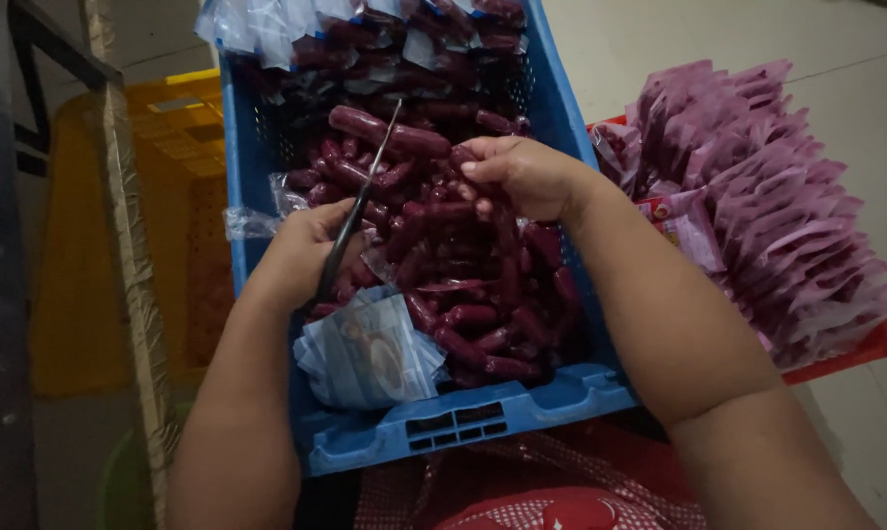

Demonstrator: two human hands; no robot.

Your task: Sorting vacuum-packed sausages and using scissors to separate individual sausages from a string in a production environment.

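Pale floor surrounds a blue slatted plastic crate (267, 147) of dark red sausage links (473, 294). Left hand (301, 255) grips slim metal scissors (360, 206); right hand (522, 177) pinches a soft, probably slippery link near its end.

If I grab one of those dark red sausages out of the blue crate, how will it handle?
Each sausage is a short cylinder, so probably apt to roll. Its casing looks glossy, perhaps slippery. Some curve in the pile, so likely slightly bendy.
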